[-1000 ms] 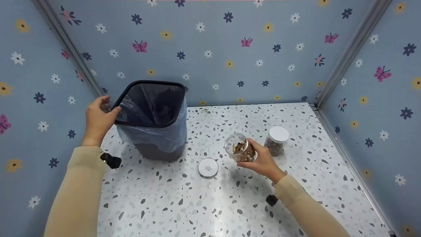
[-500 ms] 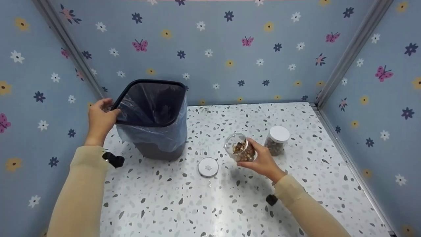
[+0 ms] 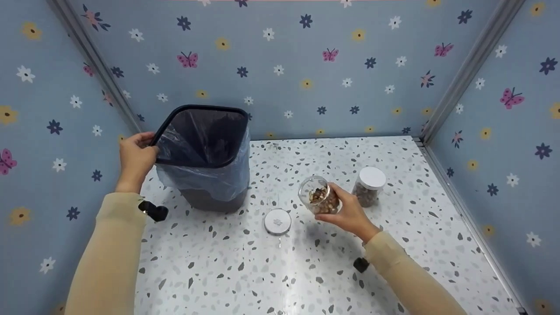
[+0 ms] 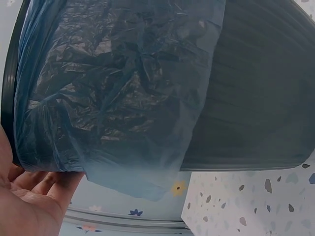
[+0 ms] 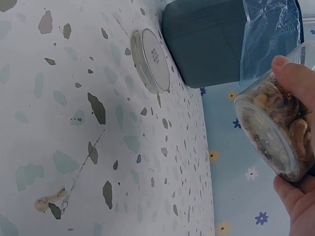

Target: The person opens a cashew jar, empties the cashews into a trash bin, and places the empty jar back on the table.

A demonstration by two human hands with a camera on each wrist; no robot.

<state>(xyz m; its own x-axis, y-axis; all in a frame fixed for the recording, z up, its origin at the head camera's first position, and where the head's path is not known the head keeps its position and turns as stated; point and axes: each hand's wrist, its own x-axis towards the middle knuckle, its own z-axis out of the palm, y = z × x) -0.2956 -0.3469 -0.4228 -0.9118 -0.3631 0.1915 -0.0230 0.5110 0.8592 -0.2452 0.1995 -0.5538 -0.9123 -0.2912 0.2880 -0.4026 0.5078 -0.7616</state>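
My left hand [image 3: 136,161] grips the left side of the black rim of a dark trash bin [image 3: 214,200], thumb at the rim. In the left wrist view, the fingers [image 4: 47,187] lie under the bin's edge. A translucent blue bin liner [image 3: 205,181] lines the bin and hangs over its outside. My right hand [image 3: 350,214] holds a clear lidless jar [image 3: 320,195], partly full of brown and tan pieces that look like mixed nuts. In the head view the jar leans left, its mouth towards the bin, apart from it. Both wrists carry small black cameras.
A round white lid [image 3: 277,221] lies on the speckled table [image 3: 245,271] between bin and right hand. A second jar with a white lid [image 3: 369,188] stands upright behind the right hand. Flower-patterned walls [image 3: 280,65] enclose the back and both sides.
My left hand has shifted slightly right and closed in on the bin's rim. My right hand and the jar have stayed nearly still.
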